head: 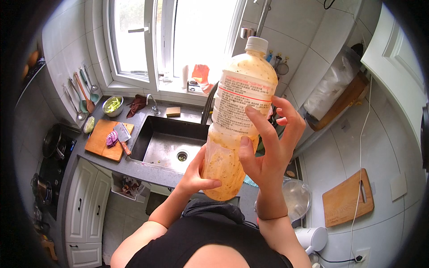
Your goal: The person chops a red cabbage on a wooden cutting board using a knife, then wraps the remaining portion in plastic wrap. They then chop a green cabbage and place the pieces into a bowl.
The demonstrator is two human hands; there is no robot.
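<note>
A large clear plastic bottle with a white screw cap, a label bearing small print and a speckled orange-yellow sauce inside stands nearly upright before me, leaning a little right at the top. My left hand grips it low on its left side, thumb across the front. At the label's right side is my right hand, its fingers spread and curved, fingertips at the bottle's surface; whether they press on it I cannot tell. On a wooden cutting board lie cut red onion and a cleaver with a wooden handle.
Behind the bottle is a black sink with a faucet and a sponge. A metal bowl of cut green vegetable stands at the back left. Pans sit at the stove, far left. An electric kettle stands at right, with a cord.
</note>
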